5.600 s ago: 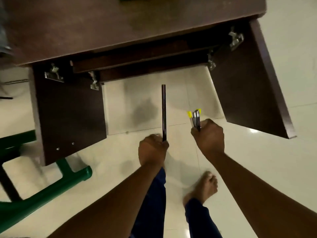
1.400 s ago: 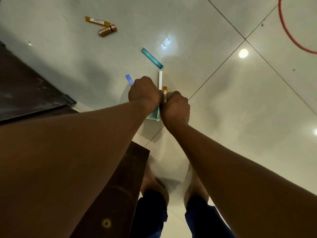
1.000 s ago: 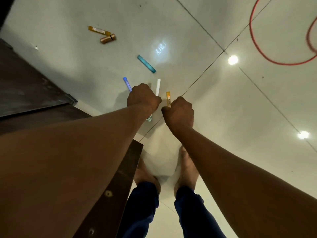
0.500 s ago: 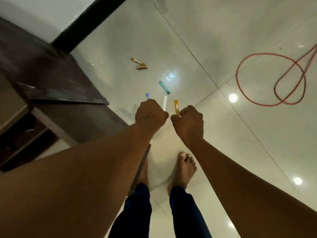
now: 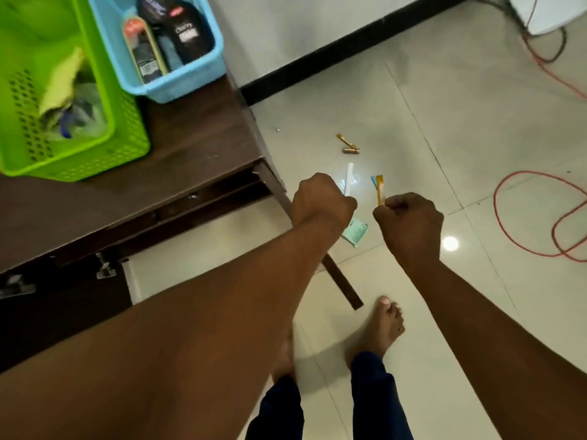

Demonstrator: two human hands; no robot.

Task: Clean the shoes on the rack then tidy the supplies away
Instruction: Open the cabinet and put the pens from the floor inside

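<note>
Supplies sit in two baskets at ten to eleven o'clock on a dark wooden cabinet [image 5: 197, 144]: a green basket [image 5: 95, 154] with a yellow cloth [image 5: 62, 85] and a crumpled clear bag in it, and just beside it at its one o'clock a blue basket [image 5: 190, 81] holding dark bottles [image 5: 187, 33] standing on end. No shoes or rack are in view. Near the middle, the left hand [image 5: 320, 201] is curled into a fist round a mint-green comb [image 5: 355, 232], whose toothed end sticks out under the fist toward five o'clock; a white stick [image 5: 348, 182] rises from the fist toward twelve, though whether that hand grips it cannot be told. At three o'clock of it, close but apart, the right hand [image 5: 409, 222] is also curled, pinching a thin orange stick [image 5: 379, 192] that points up to twelve. On the pale tiled floor [image 5: 428, 128] at twelve o'clock of the hands lie a gold tube [image 5: 350, 150] and a small orange piece [image 5: 343, 139], near each other. A red cable [image 5: 508, 242] loops at three o'clock. Bare feet [image 5: 381, 325] and dark blue trouser legs show at six o'clock, beside an open cabinet door [image 5: 341, 282].
</note>
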